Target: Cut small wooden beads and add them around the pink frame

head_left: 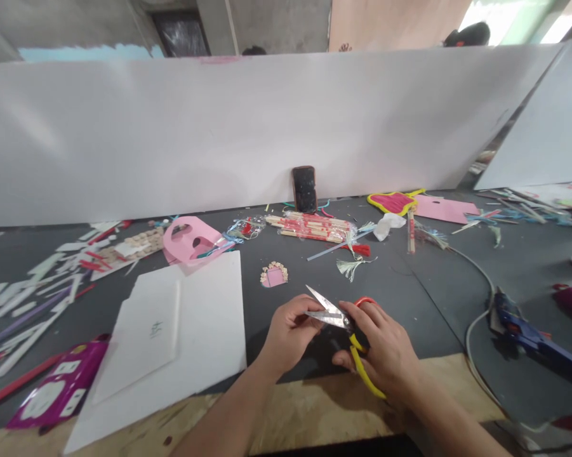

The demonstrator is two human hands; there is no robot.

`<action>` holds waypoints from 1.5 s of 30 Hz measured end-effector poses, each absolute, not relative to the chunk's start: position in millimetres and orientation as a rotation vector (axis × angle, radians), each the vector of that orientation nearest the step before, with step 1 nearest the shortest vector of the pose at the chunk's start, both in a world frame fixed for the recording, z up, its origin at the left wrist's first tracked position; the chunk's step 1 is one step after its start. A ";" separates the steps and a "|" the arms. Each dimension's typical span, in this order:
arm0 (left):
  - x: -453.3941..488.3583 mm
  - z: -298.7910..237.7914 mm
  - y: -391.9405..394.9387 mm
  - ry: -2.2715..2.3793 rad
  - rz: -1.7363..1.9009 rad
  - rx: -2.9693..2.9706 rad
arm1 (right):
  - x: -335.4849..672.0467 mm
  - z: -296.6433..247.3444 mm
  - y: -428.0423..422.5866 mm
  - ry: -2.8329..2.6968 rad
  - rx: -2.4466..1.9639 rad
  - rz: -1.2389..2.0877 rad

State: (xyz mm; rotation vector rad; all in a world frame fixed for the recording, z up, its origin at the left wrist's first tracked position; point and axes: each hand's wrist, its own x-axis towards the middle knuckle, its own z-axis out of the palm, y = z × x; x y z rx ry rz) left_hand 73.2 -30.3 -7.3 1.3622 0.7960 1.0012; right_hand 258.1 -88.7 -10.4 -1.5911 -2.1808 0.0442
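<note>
My right hand (385, 352) grips a pair of scissors (339, 317) with red and yellow handles; the blades are parted and point left. My left hand (290, 330) is pinched closed right at the blades, holding something too small to make out. Both hands hover over the dark mat (423, 304) near the front edge of the table. A small pink arch-shaped piece edged with beads (274, 275) lies on the mat just beyond my left hand.
White sheets (185, 330) lie left of my hands, a purple packet (57, 390) at far left. A pink cutout (193, 240), a wrapped stick bundle (314, 226), tassels (355, 260) and a dark phone (305, 188) lie by the white partition (219, 133). A blue glue gun (528, 333) with cable lies right.
</note>
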 end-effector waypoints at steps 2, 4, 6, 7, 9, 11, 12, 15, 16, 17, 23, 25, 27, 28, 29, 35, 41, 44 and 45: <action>73.3 -7.0 -30.1 0.803 1.001 1.376 | 258.9 -9.5 -88.6 -2.189 -1.571 0.060; 73.6 -7.2 -29.8 0.797 1.012 1.392 | 259.3 -8.9 -88.5 -2.197 -1.561 0.062; 74.0 -7.9 -29.3 0.790 1.018 1.406 | 259.5 -8.8 -88.4 -2.198 -1.561 0.056; 74.1 -8.3 -29.0 0.789 1.017 1.414 | 259.5 -9.0 -88.3 -2.196 -1.563 0.054; 74.2 -9.2 -28.5 0.796 1.016 1.429 | 259.6 -9.9 -88.0 -2.188 -1.567 0.046; 74.3 -10.0 -28.2 0.810 1.016 1.446 | 259.7 -11.5 -87.6 -2.186 -1.569 0.047; 74.4 -10.4 -28.1 0.815 1.019 1.457 | 259.8 -12.5 -87.6 -2.186 -1.569 0.049; 74.6 -11.1 -28.3 0.820 1.020 1.487 | 260.0 -15.4 -88.1 -2.192 -1.581 0.057; 74.6 -11.2 -28.6 0.817 1.017 1.492 | 260.0 -16.3 -88.5 -2.196 -1.586 0.058; 74.6 -11.2 -29.0 0.814 1.014 1.496 | 260.0 -17.0 -88.8 -2.197 -1.592 0.058; 75.0 -11.1 -31.0 0.828 0.965 1.408 | 258.9 -18.3 -89.2 -2.174 -1.612 0.023; 75.2 -10.7 -31.0 0.852 0.967 1.390 | 258.7 -18.2 -89.2 -2.164 -1.602 -0.006; 75.2 -9.7 -31.1 0.848 1.005 1.423 | 258.6 -17.9 -89.8 -2.162 -1.597 -0.044; 75.1 -9.0 -31.2 0.836 1.033 1.439 | 258.5 -17.7 -90.3 -2.168 -1.596 -0.060; 75.0 -8.3 -31.3 0.823 1.061 1.444 | 258.4 -17.2 -90.8 -2.176 -1.594 -0.073; 74.4 -7.1 -31.5 0.772 1.140 1.473 | 257.5 -14.2 -91.8 -2.221 -1.581 -0.092; 74.8 -8.6 -30.5 0.795 1.104 1.526 | 259.1 -17.6 -89.2 -2.217 -1.564 -0.055; 75.6 -9.2 -31.2 0.804 1.068 1.522 | 259.9 -20.3 -90.1 -2.194 -1.563 -0.035; 75.7 -9.5 -31.5 0.805 1.063 1.515 | 260.0 -21.1 -90.7 -2.187 -1.559 -0.033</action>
